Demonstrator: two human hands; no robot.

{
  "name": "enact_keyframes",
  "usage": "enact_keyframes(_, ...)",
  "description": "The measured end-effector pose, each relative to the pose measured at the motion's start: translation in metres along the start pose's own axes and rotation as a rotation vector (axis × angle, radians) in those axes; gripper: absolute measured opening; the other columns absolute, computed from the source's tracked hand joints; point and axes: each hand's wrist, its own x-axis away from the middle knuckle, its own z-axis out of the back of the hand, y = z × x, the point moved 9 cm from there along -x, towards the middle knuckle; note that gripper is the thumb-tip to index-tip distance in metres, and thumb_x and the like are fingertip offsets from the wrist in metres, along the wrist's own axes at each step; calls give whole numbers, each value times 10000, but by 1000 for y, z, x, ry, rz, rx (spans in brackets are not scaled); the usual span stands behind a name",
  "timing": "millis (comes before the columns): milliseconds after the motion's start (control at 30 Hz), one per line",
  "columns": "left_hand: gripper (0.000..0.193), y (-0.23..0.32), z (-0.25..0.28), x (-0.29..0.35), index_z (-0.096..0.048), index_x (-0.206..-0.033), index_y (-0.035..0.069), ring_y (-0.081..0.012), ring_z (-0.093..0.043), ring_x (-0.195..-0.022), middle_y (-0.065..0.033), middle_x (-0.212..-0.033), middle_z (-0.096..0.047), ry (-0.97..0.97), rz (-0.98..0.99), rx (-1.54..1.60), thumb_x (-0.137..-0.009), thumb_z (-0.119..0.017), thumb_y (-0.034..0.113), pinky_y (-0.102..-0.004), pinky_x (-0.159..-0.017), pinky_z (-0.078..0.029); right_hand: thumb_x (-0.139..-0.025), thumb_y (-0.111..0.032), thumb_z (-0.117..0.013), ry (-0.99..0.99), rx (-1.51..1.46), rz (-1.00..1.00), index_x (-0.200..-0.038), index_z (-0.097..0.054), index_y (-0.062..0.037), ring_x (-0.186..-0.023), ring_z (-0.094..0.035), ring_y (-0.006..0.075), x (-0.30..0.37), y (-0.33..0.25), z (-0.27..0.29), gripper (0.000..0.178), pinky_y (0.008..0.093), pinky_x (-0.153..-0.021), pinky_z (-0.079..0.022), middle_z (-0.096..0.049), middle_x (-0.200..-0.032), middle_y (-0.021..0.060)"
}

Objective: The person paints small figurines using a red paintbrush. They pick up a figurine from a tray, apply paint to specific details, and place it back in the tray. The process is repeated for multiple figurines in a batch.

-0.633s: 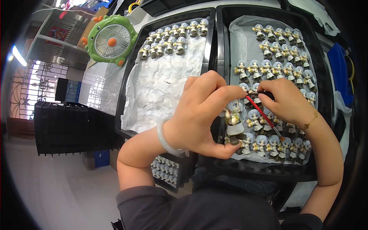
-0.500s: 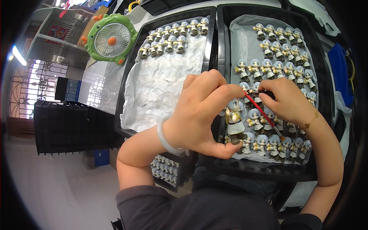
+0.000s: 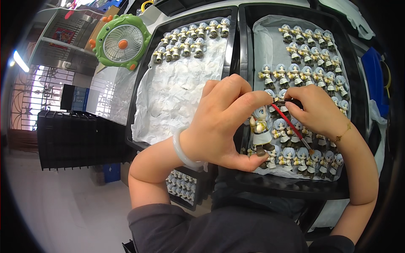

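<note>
My left hand [image 3: 230,122] grips a small figurine [image 3: 261,131] with pale blue-grey hair, a white outfit and dark boots. Thumb is at its boots, index finger at its head, and it stands roughly upright above the right tray. My right hand [image 3: 316,107] is closed on a slim dark tool [image 3: 292,102], whose tip reaches the figurine's head beside my left index finger; its exact kind is unclear. A red-handled paintbrush [image 3: 288,123] slants below my right hand, bristles toward the tray's lower rows. Which fingers hold the brush is hidden.
Rows of matching figurines fill the paper-lined black right tray [image 3: 358,84]. The left black tray [image 3: 231,50] has several at its far end on crumpled white paper. A green fan [image 3: 145,31] stands at far left; another tray of figurines [image 3: 182,187] sits lower down.
The figurine and my left fingers have shifted very slightly to the right, and the figurine has turned a little. My right hand and the dark tool stay nearly still.
</note>
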Motion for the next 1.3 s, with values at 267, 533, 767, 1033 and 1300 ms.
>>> enact_keyframes(267,559,-69,22,3,-429,-1155,-17,-148,-450,-904,-75,-1016,-492,275,424,820,-830,-395,437,-252,-772,-318,-761,-163,-504,62,-32,7,-789,-601,-7,-656,-572,327,1,3,11,186,394,-641,-446,-586,-672,176)
enact_keyframes(533,555,-226,28,13,-456,-1120,67,-189,-487,-959,-64,-1022,-535,239,592,207,-629,-691,178,-331,-842,-373,-757,-164,-516,107,-66,67,-796,-612,-9,-650,-580,321,3,-11,20,187,391,-641,-452,-588,-658,182)
enact_keyframes(767,615,-243,-19,9,-450,-1205,135,-296,-440,-1081,-109,-1120,-528,-180,438,-405,-654,-674,295,-376,-922,-336,-756,-173,-514,113,-48,79,-811,-619,-15,-680,-583,324,5,-10,19,197,392,-658,-457,-600,-694,172)
enact_keyframes(1033,732,-261,-30,11,-327,-1317,123,-312,-359,-1174,-142,-1221,-456,-356,426,-340,-688,-666,281,-403,-990,-271,-759,-179,-507,117,-34,106,-803,-616,-20,-692,-581,320,6,-9,14,198,403,-655,-456,-598,-701,166)
enact_keyframes(1300,265,-129,-42,-75,-587,-958,47,-276,-539,-895,-88,-929,-603,-104,192,-179,-701,-561,110,-382,-820,-407,-831,-163,-478,693,-500,97,-909,-572,-5,-617,-562,176,17,17,81,199,283,-575,-430,-583,-663,94)
